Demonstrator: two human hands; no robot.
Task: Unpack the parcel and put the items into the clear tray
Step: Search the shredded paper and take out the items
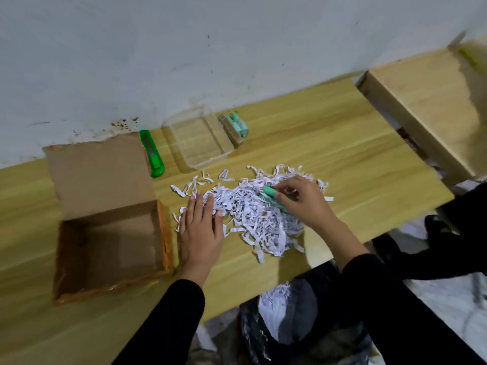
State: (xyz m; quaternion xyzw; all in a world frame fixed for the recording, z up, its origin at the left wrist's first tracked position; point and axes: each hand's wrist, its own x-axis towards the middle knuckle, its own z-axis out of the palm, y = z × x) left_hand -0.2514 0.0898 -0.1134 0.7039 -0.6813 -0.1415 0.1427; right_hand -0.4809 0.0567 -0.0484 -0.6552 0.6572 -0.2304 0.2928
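Observation:
An open brown cardboard parcel [110, 238] lies at the left with its lid flap folded back; its inside looks bare. A heap of white shredded paper [258, 214] is spread on the wooden table. My right hand [303, 201] pinches a small mint-green cylinder [270, 192] that sticks out of the shreds. My left hand [201, 227] rests flat, fingers apart, on the heap's left edge. The clear tray [200, 139] stands behind the heap near the wall and looks bare inside.
A green box cutter [152, 154] lies between the parcel and the tray. A small pack of mint-green items [234, 127] sits right of the tray. A black bin bag [295, 317] holding shreds hangs below the table's front edge. A second wooden table [427, 101] stands right.

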